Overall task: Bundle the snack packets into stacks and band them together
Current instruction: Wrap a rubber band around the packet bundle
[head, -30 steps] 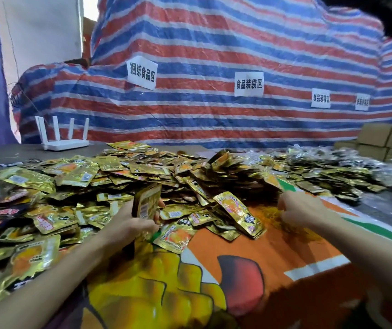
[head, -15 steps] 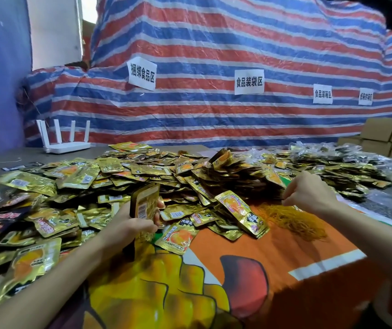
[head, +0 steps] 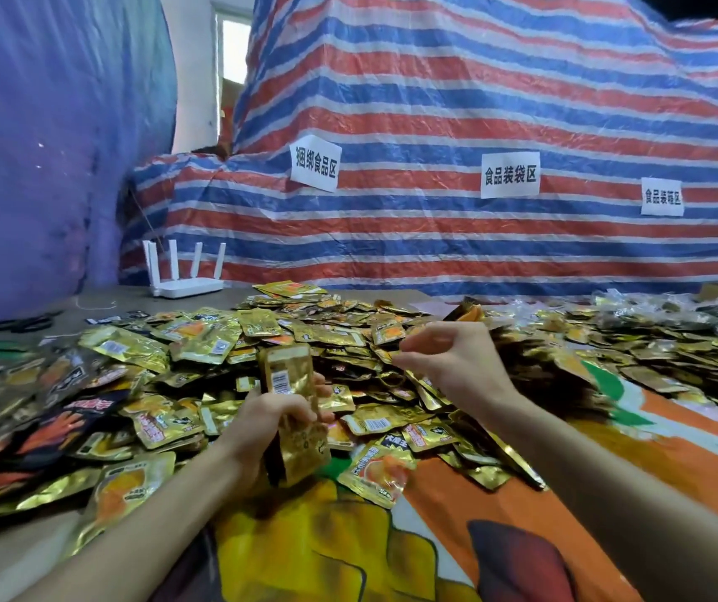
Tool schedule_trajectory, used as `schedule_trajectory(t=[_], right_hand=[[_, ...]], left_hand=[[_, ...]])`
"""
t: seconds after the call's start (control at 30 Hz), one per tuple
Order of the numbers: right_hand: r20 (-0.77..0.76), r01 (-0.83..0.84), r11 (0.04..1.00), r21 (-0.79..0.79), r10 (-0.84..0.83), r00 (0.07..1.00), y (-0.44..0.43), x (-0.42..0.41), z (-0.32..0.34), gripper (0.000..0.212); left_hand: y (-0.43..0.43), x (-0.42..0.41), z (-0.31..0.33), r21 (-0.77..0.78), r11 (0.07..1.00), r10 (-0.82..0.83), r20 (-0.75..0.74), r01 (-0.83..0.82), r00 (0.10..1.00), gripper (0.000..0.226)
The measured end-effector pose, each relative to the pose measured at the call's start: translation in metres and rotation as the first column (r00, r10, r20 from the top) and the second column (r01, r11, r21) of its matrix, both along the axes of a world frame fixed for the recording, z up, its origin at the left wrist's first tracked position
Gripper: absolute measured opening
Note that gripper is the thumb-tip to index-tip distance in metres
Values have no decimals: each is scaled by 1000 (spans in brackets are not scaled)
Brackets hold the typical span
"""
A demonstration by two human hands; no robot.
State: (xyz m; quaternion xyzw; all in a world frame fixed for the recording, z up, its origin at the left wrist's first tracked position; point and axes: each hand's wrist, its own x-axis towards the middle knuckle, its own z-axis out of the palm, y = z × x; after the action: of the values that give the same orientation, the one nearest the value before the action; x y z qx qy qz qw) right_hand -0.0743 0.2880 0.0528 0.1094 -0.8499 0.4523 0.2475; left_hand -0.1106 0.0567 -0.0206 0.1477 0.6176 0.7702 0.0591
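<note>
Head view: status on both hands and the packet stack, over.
Left hand grips packet stack upright. Right hand beside it, pinching what looks like a rubber band. Stack not yet banded. Loose packets heaped all round.

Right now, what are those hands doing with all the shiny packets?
A person is bundling snacks. The left hand grips an upright stack of gold packets. The right hand hangs beside it, pinching what looks like a thin rubber band. No band shows on the stack yet. Lots of loose packets lie heaped on the table around the hands.
</note>
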Motion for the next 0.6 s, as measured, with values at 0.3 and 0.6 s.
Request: schedule_trajectory(t=[0.3,0.6], right_hand=[[-158,-1,992,123,20,987,-103,-55,-62,23],[277,-314,948,-49,315,908,-78,-58,-58,16]], left_hand=[[-8,-4,12,-37,942,334,204,-333,920,41],[-17,2,23,254,950,121,240,-183,963,39]])
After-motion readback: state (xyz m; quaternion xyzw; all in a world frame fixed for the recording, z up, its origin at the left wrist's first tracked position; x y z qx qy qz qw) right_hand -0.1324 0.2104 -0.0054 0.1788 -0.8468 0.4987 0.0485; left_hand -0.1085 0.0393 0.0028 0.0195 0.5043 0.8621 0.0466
